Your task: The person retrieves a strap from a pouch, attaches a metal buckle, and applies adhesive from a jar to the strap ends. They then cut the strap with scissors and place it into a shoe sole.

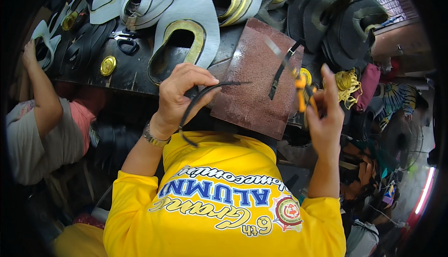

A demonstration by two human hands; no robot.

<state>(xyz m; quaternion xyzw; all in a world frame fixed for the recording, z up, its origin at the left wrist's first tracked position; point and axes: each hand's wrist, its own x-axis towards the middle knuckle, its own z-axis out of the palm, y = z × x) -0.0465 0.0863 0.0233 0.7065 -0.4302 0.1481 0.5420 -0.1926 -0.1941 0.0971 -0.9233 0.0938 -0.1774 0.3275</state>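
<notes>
1. Two hands work above a dark bench; nearest to the camera is a yellow shirt (pixel 219 201) with blue and white lettering and a round red and yellow badge on its right side.
2. The left hand (pixel 179 96) is raised with the wrist bent, and a metal watch (pixel 154 138) sits on that wrist. Its fingers are curled closed on a thin black strap (pixel 200 100), which bends in an arc from below the hand up to the red board.
3. The right hand (pixel 326 114) stands upright, fingers pointing up and thumb toward the board. It is closed on an orange tool (pixel 302 91); I cannot tell exactly what kind of tool it is.
4. A second black strip (pixel 280 70) hangs straight and tilted just above the tool, over the board.
5. The red board (pixel 254 82) is flat, almost square and rough like sandpaper. It lies between the two hands, on the edge of the bench (pixel 126 72).
6. Farther away lie grey sandal pieces (pixel 205 21) with gold trim around oval openings, smooth and curved. A gold round cap (pixel 108 65) and scissors (pixel 125 42) lie on the bench at the left.
7. At far right is a stack of dark soles (pixel 345 24), and a yellow thread bundle (pixel 347 83) is near the right hand.
8. At the left, another person's arm (pixel 42 89) reaches up to the bench.
</notes>
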